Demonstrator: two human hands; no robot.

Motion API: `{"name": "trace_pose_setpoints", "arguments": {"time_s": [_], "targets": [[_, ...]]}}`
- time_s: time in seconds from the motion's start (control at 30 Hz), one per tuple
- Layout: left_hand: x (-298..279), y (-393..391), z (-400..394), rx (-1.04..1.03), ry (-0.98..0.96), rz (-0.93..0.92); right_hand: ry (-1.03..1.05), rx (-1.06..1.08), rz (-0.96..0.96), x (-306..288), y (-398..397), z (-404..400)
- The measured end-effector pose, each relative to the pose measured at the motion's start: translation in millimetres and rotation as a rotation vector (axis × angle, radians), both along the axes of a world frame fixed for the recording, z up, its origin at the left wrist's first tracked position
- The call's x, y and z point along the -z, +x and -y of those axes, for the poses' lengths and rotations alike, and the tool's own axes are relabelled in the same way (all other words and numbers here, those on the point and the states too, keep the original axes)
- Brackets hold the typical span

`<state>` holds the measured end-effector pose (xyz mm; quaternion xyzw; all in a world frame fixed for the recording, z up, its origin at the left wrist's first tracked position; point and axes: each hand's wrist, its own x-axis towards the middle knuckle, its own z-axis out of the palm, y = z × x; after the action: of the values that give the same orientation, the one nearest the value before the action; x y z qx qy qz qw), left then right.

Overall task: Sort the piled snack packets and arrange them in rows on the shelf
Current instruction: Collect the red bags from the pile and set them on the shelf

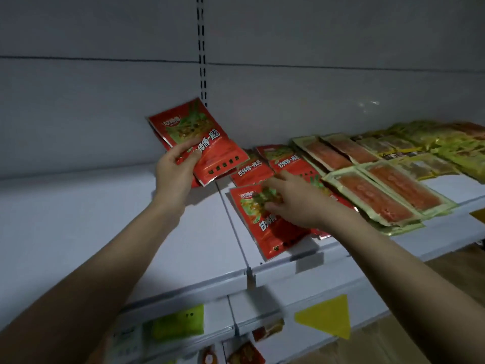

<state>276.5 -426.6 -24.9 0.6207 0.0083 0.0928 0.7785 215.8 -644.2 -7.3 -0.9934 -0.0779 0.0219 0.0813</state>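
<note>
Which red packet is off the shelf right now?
The stack of red packets gripped in the left hand, raised before the back panel. The other red packets lie on the shelf.
</note>
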Motion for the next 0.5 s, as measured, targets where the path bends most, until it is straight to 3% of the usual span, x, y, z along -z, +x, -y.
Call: {"name": "trace_pose_setpoints", "arguments": {"time_s": [0.13, 0.23, 0.33, 0.5], "targets": [[-4, -8, 36, -0.036, 0.026, 0.019, -0.191, -0.182, -0.142, 11, -6, 9], [-15, -10, 57, -0.064, 0.061, 0.067, -0.154, -0.224, -0.123, 8, 0, 24], [-18, -16, 71, -0.097, 0.090, 0.073, 0.073, -0.258, -0.052, -13, 17, 50], [-21, -13, 81, -0.053, 0.122, 0.098, 0.664, -0.078, 0.237, -41, 49, 86]]}}
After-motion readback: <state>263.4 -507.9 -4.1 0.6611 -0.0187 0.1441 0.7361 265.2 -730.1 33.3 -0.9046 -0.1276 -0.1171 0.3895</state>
